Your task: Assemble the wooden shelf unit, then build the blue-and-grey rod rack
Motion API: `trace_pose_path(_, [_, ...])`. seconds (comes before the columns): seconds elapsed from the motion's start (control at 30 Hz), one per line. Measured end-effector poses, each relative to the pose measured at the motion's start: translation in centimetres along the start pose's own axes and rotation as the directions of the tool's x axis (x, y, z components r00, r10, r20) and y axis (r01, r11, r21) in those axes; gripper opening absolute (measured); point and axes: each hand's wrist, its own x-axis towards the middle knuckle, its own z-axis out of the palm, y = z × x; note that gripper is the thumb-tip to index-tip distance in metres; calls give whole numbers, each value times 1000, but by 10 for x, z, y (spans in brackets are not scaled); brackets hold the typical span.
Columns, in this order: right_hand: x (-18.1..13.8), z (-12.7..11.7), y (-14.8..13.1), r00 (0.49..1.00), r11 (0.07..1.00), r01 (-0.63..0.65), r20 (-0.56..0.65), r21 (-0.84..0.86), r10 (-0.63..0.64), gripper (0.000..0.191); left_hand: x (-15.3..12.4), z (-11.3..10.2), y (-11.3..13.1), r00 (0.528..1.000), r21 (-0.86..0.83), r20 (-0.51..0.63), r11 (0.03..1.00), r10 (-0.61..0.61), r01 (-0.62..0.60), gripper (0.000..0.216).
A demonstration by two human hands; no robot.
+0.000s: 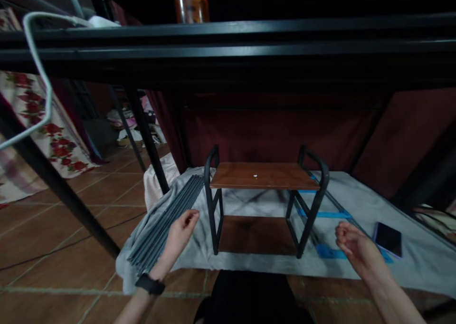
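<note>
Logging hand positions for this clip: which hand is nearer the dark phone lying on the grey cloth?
Right. The right hand hovers just left of the phone, not touching it; the left hand is across the small rack, at the grey rods.

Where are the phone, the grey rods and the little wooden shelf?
phone [388,238], head view, middle of its dark screen.
grey rods [160,224], head view, middle of the bundle.
wooden shelf [263,176], head view, its top board.

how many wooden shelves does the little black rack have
2: the upper shelf across the top of the rack, and the lower shelf just above the grey cloth. None seems hidden.
</note>
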Motion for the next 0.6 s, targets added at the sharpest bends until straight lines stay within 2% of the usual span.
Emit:
trace_pose_path(0.03, [2,3,-8,1000,1000,17,11,4,-17,23,9,-5,3,995,-175,-25,980,-96,90,31])
trace_pose_path(0.1, [7,9,-24,998,998,52,36,19,-53,17,27,-17,13,965,-461,-5,857,-263,231,38])
trace_pose_path(0.2, [13,20,-50,993,994,101,61,44,-104,17,51,-34,33,926,-677,35,673,-375,298,33])
trace_pose_path(0.27, [16,28,-67,988,991,120,88,56,-125,18,65,-44,49,918,-714,17,639,-395,288,31])
trace_pose_path(0.33, [19,37,-85,982,990,127,136,60,-134,18,78,-52,65,921,-715,-3,644,-390,270,27])
trace_pose_path(0.5, [22,58,-125,961,993,98,253,67,-111,19,97,-66,99,958,-736,-68,662,-280,141,20])
trace_pose_path(0.6, [24,68,-145,959,995,82,267,61,-95,17,103,-68,113,965,-722,-15,671,-261,170,13])
